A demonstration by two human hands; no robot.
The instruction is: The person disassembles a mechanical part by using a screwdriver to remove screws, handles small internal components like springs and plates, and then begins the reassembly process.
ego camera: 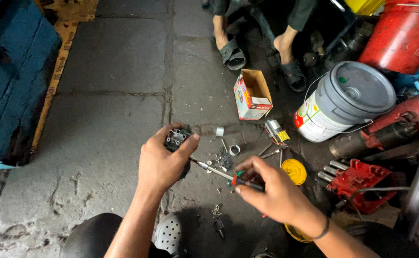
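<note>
**Hand and Part Positions at the Floor Work Area**

The left hand (pixel 164 160) is closed around a small black electrical part (pixel 177 137), thumb on its right edge, with the terminal face of the part turned up toward the camera. The part is held above the stone floor (pixel 114 95), near the middle of the view.

The right hand (pixel 274 191) is pinched on a screwdriver (pixel 219 173) with a red and green handle. The metal shaft runs up and to the left, and its tip reaches the underside of the black part beside the left palm.

Loose hardware lies on the floor between and just beyond the hands: small screws (pixel 215 209), a metal ring (pixel 235 150) and a short metal sleeve (pixel 219 131). A yellow cap (pixel 294 171) lies just right of the right hand.

An open cardboard box (pixel 252 94) stands farther back. A grey-lidded plastic bucket (pixel 345 102) stands to the right of the box. A red machine part (pixel 362 184) with metal studs lies at the right edge, below the bucket.

Another person's feet in dark sandals (pixel 259 55) rest on the floor at the top of the view, well apart from both hands
</note>
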